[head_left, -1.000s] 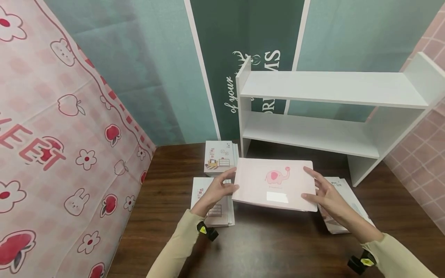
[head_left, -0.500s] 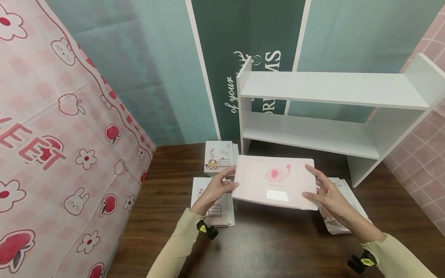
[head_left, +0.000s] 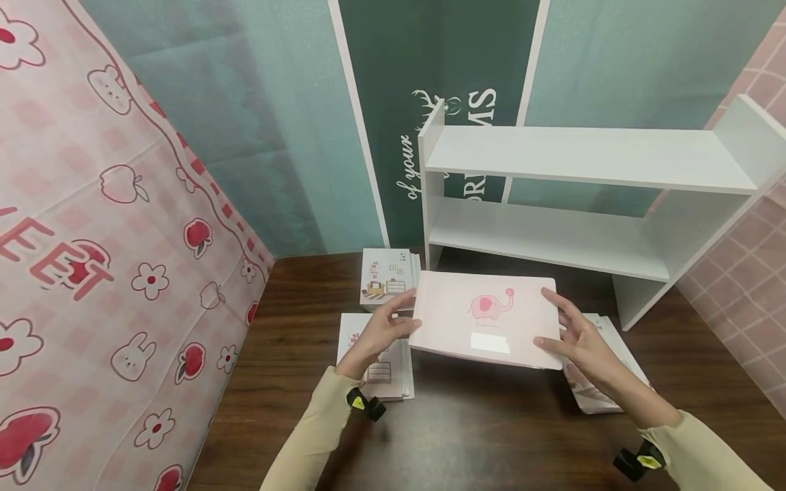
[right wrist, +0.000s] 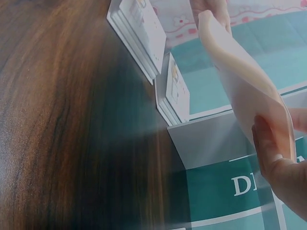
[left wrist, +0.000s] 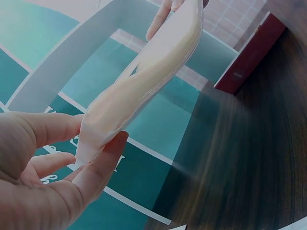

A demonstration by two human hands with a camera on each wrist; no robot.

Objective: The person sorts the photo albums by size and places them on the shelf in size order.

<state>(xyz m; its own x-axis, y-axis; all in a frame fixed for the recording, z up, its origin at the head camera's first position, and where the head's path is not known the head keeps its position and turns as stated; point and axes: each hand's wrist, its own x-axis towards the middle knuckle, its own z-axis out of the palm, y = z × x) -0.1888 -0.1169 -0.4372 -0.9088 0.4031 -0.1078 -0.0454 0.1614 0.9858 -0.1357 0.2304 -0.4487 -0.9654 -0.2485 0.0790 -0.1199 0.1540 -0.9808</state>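
Above the worktop (head_left: 467, 443), the left hand (head_left: 382, 334) and right hand (head_left: 578, 342) pinch opposite short ends of a pink elephant-printed booklet (head_left: 448, 317) between them.

Pink booklet (head_left: 479, 322): caption illegibly small;
Right stack (head_left: 607, 331): partly hidden by right hand (head_left: 577, 337), four o'clock;
White shelf (head_left: 552, 230): cut off, head view's two o'clock;
Curtain lettering (head_left: 91, 277): cut off, nine o'clock
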